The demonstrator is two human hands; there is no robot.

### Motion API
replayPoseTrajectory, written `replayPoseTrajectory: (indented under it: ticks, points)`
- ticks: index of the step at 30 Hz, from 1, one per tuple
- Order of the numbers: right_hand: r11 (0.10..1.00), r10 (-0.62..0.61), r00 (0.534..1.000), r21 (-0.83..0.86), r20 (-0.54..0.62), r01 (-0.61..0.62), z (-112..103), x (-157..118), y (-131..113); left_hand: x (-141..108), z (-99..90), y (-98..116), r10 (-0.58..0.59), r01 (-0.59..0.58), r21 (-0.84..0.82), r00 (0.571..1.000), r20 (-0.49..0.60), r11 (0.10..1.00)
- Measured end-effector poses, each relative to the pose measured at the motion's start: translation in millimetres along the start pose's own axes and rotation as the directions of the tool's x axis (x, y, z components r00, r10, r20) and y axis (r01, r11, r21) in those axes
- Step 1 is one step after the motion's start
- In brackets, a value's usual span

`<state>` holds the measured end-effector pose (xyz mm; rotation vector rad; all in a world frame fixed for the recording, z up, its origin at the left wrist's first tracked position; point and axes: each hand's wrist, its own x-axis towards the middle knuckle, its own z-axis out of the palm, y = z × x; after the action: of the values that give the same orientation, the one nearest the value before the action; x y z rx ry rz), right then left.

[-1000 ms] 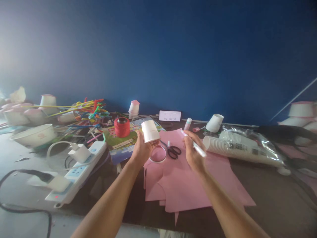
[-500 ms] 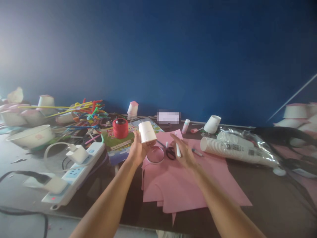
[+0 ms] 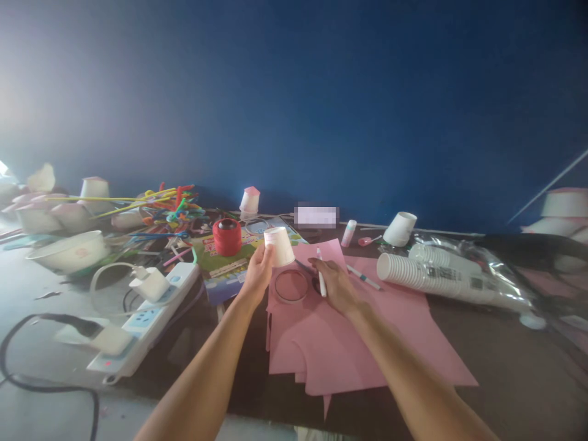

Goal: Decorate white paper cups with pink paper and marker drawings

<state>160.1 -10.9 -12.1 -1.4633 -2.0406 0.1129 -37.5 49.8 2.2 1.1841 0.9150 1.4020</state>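
Head camera is showing a white paper cup (image 3: 278,247) sitting in the grip of the left hand (image 3: 260,266). That grip is holding the cup by its left side, up in the air, with the wide rim facing down and the cup leaning a little. The right hand (image 3: 337,283) is holding a thin white stick (image 3: 321,275) in a narrow grip, near the cup but not touching it. Dark scissors (image 3: 315,285) are hiding partly behind this hand. Below the cup, a round ring (image 3: 291,301) is lying on pink paper (image 3: 349,349). A white pen (image 3: 364,277) is lying on the paper too, just right of the right hand. A red roll (image 3: 226,237) is sitting on a bright book (image 3: 220,275) to the left. Farther right, many stacked cups (image 3: 432,274) are lying in clear plastic on the dark counter (image 3: 487,355).
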Motion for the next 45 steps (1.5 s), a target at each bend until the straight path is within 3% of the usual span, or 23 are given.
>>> replayPoseTrajectory:
  ticks: [3,5,9,13,16,20,22,24,26,29,37,41,45]
  points:
    - [0.998,-0.016,0.997,0.062,-0.073,0.02,0,1,3,5,-4.8,-5,0.154,-0.147,0.271,0.988,-0.005,0.951]
    - [0.994,-0.037,0.989,0.093,-0.145,0.051,-2,2,2,7,-6.2,-7,0.201,-0.188,0.328,0.98,-0.007,0.926]
    - [0.989,-0.095,0.959,0.081,-0.268,0.121,-5,4,-2,9,-5.7,-9,0.156,-0.144,0.275,0.988,-0.02,0.951]
    - [0.984,-0.148,0.937,0.05,-0.315,0.173,-6,3,-9,10,-5.0,-11,0.096,-0.105,0.206,0.994,0.056,0.973]
    - [0.98,-0.153,0.932,0.075,-0.328,0.187,-8,1,-15,8,-5.3,-7,0.172,-0.154,0.277,0.984,-0.04,0.949]
    - [0.964,0.002,0.916,0.246,-0.401,0.105,-9,-2,-22,-4,-0.7,9,0.37,-0.31,0.279,0.908,-0.198,0.909]
    - [0.906,0.128,0.909,0.419,-0.397,0.055,-10,-3,-25,-13,5.8,17,0.3,-0.278,0.184,0.948,-0.105,0.943]
    - [0.838,0.205,0.908,0.544,-0.366,0.03,-11,-6,-28,-22,14.3,22,0.124,-0.133,0.065,0.984,0.128,0.989]
    - [0.823,0.223,0.906,0.568,-0.359,0.023,-12,-8,-32,-30,22.5,23,0.001,-0.015,0.04,0.945,0.327,0.999]
    - [0.836,0.209,0.916,0.549,-0.342,0.014,-12,-10,-36,-37,30.5,22,-0.057,0.078,-0.029,0.888,0.457,0.996]
    - [0.665,0.267,0.95,0.744,-0.161,-0.061,-6,-10,-39,-40,34.3,19,-0.067,0.089,-0.015,0.837,0.543,0.996]
    - [0.739,0.264,0.943,0.671,-0.203,-0.062,-11,-11,-42,-40,34.7,17,-0.071,0.105,-0.043,0.871,0.487,0.994]
    - [0.767,0.27,0.927,0.64,-0.259,-0.045,-17,-11,-44,-35,31.6,12,-0.085,0.19,-0.196,0.891,0.446,0.962]
